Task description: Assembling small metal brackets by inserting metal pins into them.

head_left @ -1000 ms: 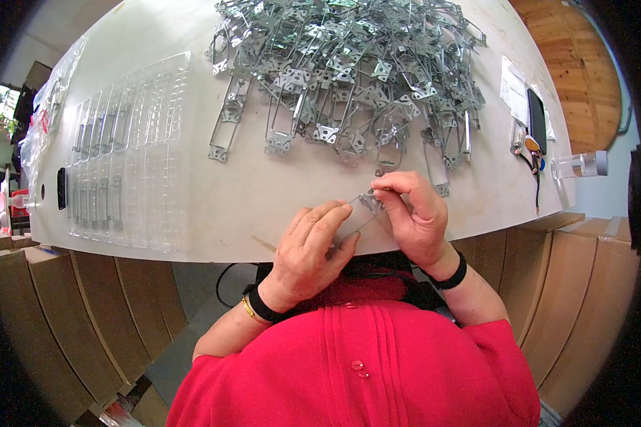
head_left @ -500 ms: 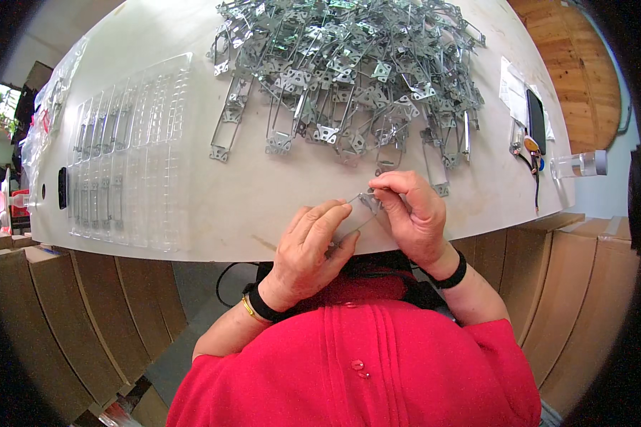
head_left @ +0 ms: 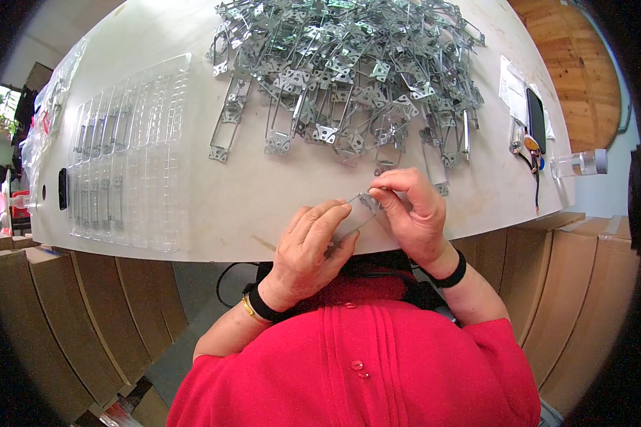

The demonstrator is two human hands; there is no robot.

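Between my hands is a small metal bracket with thin wire rods (head_left: 365, 204), held over the front part of the white table (head_left: 228, 206). My left hand (head_left: 310, 245) is closed on its near end, which the fingers partly hide. At the other end, thumb and forefinger of my right hand (head_left: 414, 213) pinch the bracket's plate. Just beyond lies a large heap of similar metal brackets (head_left: 349, 64), plates and rods tangled together. On the left, a clear plastic tray (head_left: 153, 160) with slots holds several such brackets in two rows.
A black phone (head_left: 535, 117) lies on papers at the right, with a keyring (head_left: 531, 144) beside it. A clear bottle (head_left: 577, 164) lies at the table's right edge. Left of the tray sits a small black object (head_left: 63, 188). Cardboard boxes (head_left: 85, 306) stand below the table on both sides.
My right hand has shifted very slightly at the bracket's far end. My left hand keeps its hold, and the heap and tray look the same.
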